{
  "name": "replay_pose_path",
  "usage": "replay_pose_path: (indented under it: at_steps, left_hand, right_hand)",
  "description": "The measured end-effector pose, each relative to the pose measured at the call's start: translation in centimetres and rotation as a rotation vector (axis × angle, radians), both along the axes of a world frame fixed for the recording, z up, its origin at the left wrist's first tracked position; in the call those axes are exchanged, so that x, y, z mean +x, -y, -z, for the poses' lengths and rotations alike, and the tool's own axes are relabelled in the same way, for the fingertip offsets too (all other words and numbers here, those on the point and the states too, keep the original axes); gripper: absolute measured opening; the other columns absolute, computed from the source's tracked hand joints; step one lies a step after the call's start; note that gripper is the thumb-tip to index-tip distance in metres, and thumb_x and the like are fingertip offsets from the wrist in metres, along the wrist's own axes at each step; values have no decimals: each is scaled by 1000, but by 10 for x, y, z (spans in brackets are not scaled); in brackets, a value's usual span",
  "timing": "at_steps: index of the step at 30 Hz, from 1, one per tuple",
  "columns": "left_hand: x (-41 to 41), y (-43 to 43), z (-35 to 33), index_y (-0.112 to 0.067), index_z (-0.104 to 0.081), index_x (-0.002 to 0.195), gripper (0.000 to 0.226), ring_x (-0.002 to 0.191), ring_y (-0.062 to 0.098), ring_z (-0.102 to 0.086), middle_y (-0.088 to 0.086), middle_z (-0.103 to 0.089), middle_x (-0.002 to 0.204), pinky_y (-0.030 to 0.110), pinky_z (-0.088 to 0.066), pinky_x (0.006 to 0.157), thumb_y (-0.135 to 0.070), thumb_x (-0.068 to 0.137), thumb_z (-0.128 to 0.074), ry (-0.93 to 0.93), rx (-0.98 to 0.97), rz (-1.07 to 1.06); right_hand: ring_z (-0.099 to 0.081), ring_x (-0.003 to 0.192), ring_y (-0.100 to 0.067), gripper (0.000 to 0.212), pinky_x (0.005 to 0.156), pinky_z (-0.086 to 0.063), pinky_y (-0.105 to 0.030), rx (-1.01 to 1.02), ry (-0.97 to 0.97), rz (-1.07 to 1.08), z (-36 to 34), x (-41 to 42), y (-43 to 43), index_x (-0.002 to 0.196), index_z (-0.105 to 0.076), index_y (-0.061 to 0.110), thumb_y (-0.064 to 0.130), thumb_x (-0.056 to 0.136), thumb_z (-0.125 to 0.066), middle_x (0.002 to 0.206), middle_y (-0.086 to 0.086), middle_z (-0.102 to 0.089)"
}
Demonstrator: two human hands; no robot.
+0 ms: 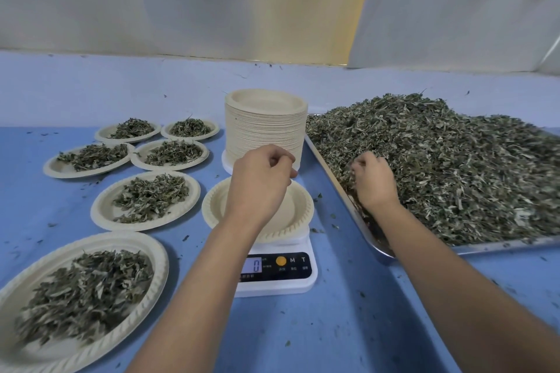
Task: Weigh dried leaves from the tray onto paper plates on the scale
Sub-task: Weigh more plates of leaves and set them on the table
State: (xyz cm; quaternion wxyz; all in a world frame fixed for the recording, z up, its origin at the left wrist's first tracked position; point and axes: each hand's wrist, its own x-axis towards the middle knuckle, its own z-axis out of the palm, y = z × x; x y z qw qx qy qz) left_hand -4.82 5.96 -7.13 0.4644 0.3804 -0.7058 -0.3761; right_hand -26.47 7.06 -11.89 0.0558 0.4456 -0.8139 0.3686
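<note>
1. Loosely curled, the left hand (260, 179) hovers over the empty paper plate (218, 206) on the scale (306, 281); its grip appears to hold nothing, fingers bent near the stack of plates (266, 124).
2. Left of the scale, six filled plates (145, 200) of dried leaves sit on the blue tabletop (348, 327).
3. On the scale's display (256, 265) a zero shows.
4. To the right, the right hand (374, 180) digs into the dried leaves (454, 166) heaped on the metal tray (500, 247), fingers curled closed around a pinch at the pile's near-left edge.
</note>
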Motion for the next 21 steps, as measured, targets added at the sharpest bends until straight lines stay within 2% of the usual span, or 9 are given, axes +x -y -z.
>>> replay_pose_path:
  at_steps: [2, 4, 7, 8, 11, 14, 16, 18, 21]
  left_hand:
    - [1, 1, -2, -28, -65, 77, 24, 64, 5, -65, -10, -69, 67, 19, -45, 63, -13, 87, -48, -9, 15, -9]
    - [3, 1, -4, -26, -65, 78, 23, 68, 10, -66, -9, -70, 68, 24, -49, 68, -13, 87, -49, -31, 29, -29]
    - [6, 4, -7, -24, -66, 80, 22, 70, 11, -66, -8, -70, 70, 24, -50, 69, -12, 87, -49, -66, 42, -66]
    - [8, 5, -8, -22, -67, 81, 22, 66, 8, -66, -7, -70, 70, 21, -48, 66, -12, 87, -48, -86, 53, -76]
    - [16, 9, -13, -16, -68, 82, 23, 57, 4, -63, -4, -71, 67, 15, -44, 57, -9, 87, -46, -209, 135, -100]
    - [23, 11, -15, -15, -66, 79, 25, 59, 9, -63, -2, -70, 66, 17, -45, 60, -8, 88, -44, -300, 177, -131]
    - [27, 13, -17, -16, -65, 77, 26, 61, 11, -63, -1, -70, 67, 22, -45, 64, -9, 89, -43, -334, 180, -146]
    - [31, 15, -18, -16, -66, 77, 26, 60, 11, -64, 0, -70, 66, 22, -44, 63, -10, 89, -44, -373, 196, -154]
    - [36, 19, -20, -16, -66, 78, 25, 60, 10, -65, -2, -69, 62, 20, -44, 60, -9, 89, -44, -429, 239, -170]
  right_hand:
    - [-53, 80, -21, 20, 74, -46, -38, -129, 84, -21, -8, -1, -2, 114, -53, 10, 20, 102, -40, 113, -10, -51]
    - [-57, 86, -24, 21, 78, -51, -40, -230, 126, -59, -19, 0, -3, 115, -53, 11, 20, 101, -42, 114, -10, -54]
    - [-58, 87, -14, 21, 69, -50, -19, -378, 166, -138, -42, 14, -2, 117, -53, 11, 20, 100, -44, 113, -5, -57]
    - [-58, 84, -10, 18, 65, -48, -17, -426, 199, -171, -51, 22, -1, 114, -54, 13, 20, 100, -44, 109, -2, -58]
    - [-51, 83, 4, 7, 71, -43, -11, -514, 273, -283, -70, 57, 3, 104, -51, 22, 21, 100, -45, 94, 15, -54]
    - [-50, 76, 14, 5, 64, -37, 0, -517, 304, -412, -70, 94, 5, 99, -51, 21, 19, 99, -47, 88, 19, -52]
    - [-51, 68, 14, 5, 61, -38, -5, -480, 300, -482, -61, 114, 9, 98, -52, 19, 17, 99, -47, 84, 15, -53]
    - [-48, 65, 3, 8, 60, -36, -18, -401, 280, -520, -50, 129, 13, 101, -54, 15, 18, 99, -47, 80, 10, -53]
    - [-49, 83, -13, 14, 67, -32, -23, -273, 201, -577, -41, 140, 18, 107, -55, 8, 15, 99, -45, 93, 1, -56]
